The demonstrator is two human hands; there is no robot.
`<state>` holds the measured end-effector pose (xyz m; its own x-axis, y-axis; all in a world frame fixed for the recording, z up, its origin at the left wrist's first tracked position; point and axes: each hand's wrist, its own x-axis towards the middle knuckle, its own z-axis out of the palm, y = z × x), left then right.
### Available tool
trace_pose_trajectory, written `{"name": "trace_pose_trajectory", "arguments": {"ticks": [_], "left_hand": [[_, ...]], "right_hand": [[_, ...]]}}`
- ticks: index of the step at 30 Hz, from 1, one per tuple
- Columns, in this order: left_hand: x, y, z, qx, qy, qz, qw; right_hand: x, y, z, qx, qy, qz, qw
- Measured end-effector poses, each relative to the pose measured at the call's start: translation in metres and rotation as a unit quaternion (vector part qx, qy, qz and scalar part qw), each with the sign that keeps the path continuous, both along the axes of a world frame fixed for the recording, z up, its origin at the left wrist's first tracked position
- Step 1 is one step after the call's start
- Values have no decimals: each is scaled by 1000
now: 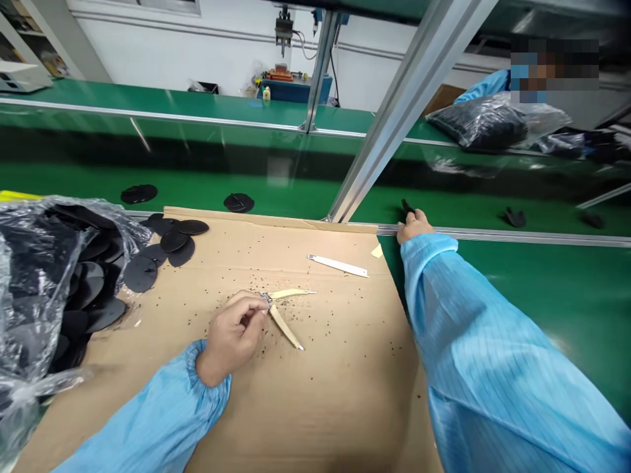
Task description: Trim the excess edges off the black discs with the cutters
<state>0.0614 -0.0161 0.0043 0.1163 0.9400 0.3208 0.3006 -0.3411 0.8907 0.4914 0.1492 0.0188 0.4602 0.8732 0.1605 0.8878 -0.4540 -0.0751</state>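
Left grip point(234, 338): fingertips together, apparently clamped on the metal head of nippers point(286, 325), whose curved, yellow-sleeved handles splay rightward from it. Right grip point(415, 225): at a dark piece point(407, 206) by the metal rail point(493, 234); its closure cannot be told. Thin black discs point(140, 273) lie left of the left grip; the cardboard point(345, 394) beneath presumably shields the bench point(557, 276) from specks point(312, 378).

The pliers point(284, 326) look metal-tipped, the cardboard point(345, 394) matt, the plastic bag point(29, 263) glossy

Near cardboard point(320, 407) left passable
Reach is blocked by the plastic bag point(29, 276) at left, the pliers point(285, 326) midway, the slanted metal post point(389, 131) beyond.
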Motion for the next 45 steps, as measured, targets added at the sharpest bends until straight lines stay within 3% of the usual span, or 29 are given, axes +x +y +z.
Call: {"name": "trace_pose_trajectory", "arguments": {"ticks": [4, 7, 9, 11, 13, 16, 18, 20, 23, 25, 27, 29, 31, 34, 38, 45], "left_hand": [[-1, 1, -5, 1, -20, 9, 1000], [-1, 2, -10, -17, -43, 18, 999], [0, 3, -9, -68, -87, 28, 993], [-1, 6, -4, -140, -169, 39, 975], [-6, 9, 4, -242, -274, 13, 931], [-21, 15, 15, -434, -374, -159, 804], [-31, 17, 19, -496, -396, -257, 729], [-37, 17, 19, -477, -423, -260, 725], [-38, 18, 17, -399, -458, -143, 781], [-35, 21, 16, -355, -463, -62, 810], [-31, 25, 15, -327, -461, -13, 825], [-30, 27, 16, -314, -463, 8, 829], [-29, 27, 17, -316, -474, 9, 822], [-30, 25, 18, -334, -492, -22, 804], [-30, 21, 19, -368, -505, -61, 778], [-28, 17, 21, -387, -501, -80, 770]], "right_hand": [[-7, -38, 18, 170, 35, 36, 984], [-32, -71, 32, 246, 46, 44, 967], [-65, -93, 40, 315, 116, 57, 940], [-111, -114, 44, 377, 262, 99, 883], [-163, -132, 44, 346, 411, 165, 827], [-236, -151, 33, 253, 559, 256, 747], [-270, -155, 19, 230, 577, 301, 724], [-289, -155, 3, 266, 503, 323, 756], [-292, -154, -14, 293, 299, 353, 837], [-285, -155, -18, 232, 180, 382, 876], [-278, -158, -20, 142, 102, 411, 895], [-274, -159, -20, 74, 63, 432, 897], [-274, -159, -20, 61, 52, 428, 900], [-278, -156, -18, 124, 76, 399, 905], [-279, -156, -11, 242, 151, 382, 879], [-280, -161, -11, 277, 149, 431, 846]]}}
